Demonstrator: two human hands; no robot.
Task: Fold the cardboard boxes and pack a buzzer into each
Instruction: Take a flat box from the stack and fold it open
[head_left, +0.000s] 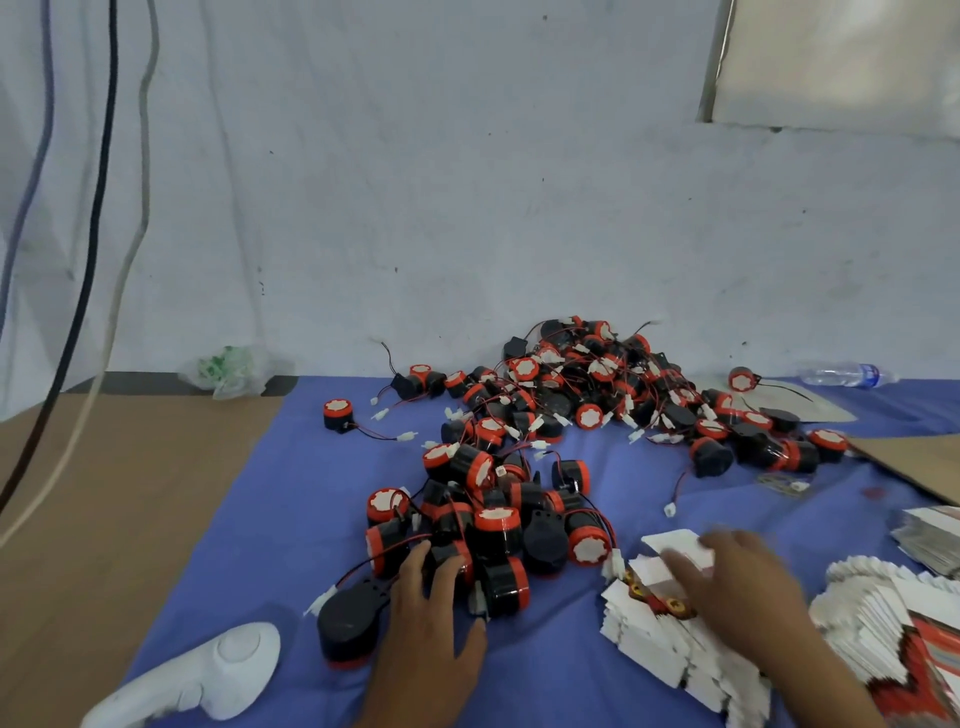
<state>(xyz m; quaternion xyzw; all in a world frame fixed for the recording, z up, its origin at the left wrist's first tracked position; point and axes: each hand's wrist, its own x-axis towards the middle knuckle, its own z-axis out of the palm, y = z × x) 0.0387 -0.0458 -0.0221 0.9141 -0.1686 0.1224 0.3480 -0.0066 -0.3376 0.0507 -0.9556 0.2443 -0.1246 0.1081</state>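
Buzzer (440, 552) just beneath the left fingers (415, 558)

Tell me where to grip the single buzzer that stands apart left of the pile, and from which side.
Pinch the lone buzzer across its round black body, from above and the left. It stands upright, orange cap up, and its wire trails right, so that side looks worse.

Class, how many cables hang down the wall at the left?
3: a bluish cable farthest left, a black cable beside it, a pale cable rightmost. None seems hidden.
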